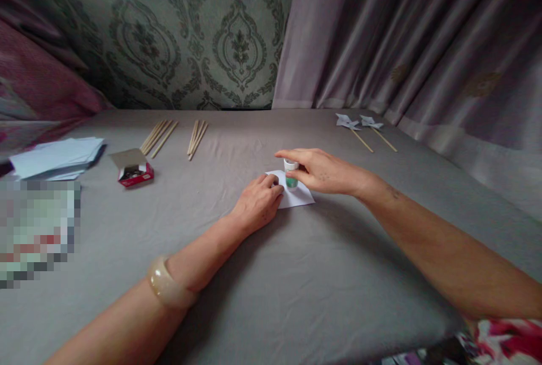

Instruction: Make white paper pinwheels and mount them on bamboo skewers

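A square of white paper [296, 199] lies on the grey cloth in front of me. On it stands a small white container with a green band [291, 179], upright. My right hand [317, 172] grips this container from the right, thumb against its side and the other fingers stretched across its top. My left hand [259, 198] rests at the paper's left edge, its fingers curled together and pressing on the sheet. Something small may be under those fingertips, but I cannot make it out.
A red open box [138, 177] of small metal pieces sits to the left, near stacked white paper [59, 157]. Two bundles of wooden sticks [157, 138] lie behind it. Two paper pinwheels on sticks [348, 122] lie at the back right. A blurred patch [34, 229] covers the left edge.
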`<action>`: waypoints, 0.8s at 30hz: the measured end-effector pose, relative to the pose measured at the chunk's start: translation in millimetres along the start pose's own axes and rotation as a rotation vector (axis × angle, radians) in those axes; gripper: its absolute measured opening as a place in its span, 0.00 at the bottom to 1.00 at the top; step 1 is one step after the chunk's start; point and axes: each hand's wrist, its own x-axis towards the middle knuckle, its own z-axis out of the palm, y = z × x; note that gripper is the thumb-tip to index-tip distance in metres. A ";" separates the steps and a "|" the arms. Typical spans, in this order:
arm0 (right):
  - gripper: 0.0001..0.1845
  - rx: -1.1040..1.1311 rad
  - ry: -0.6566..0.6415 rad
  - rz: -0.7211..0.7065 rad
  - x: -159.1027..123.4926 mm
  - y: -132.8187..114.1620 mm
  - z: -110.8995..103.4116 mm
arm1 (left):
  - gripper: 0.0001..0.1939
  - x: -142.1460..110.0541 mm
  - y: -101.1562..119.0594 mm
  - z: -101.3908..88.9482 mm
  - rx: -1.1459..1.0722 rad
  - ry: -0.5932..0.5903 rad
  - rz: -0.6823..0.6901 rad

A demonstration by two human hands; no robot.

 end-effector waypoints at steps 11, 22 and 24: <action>0.14 0.280 0.508 0.573 -13.6 24.4 -4.6 | 0.14 -0.4 0.4 -0.9 -0.013 -0.005 -0.007; 0.04 1.664 0.741 0.687 -42.0 25.4 -26.0 | 0.13 0.5 0.6 -2.2 -0.080 0.055 -0.040; 0.07 1.709 0.609 0.672 -38.1 13.2 -20.5 | 0.12 0.2 0.6 -1.2 -0.089 0.082 -0.049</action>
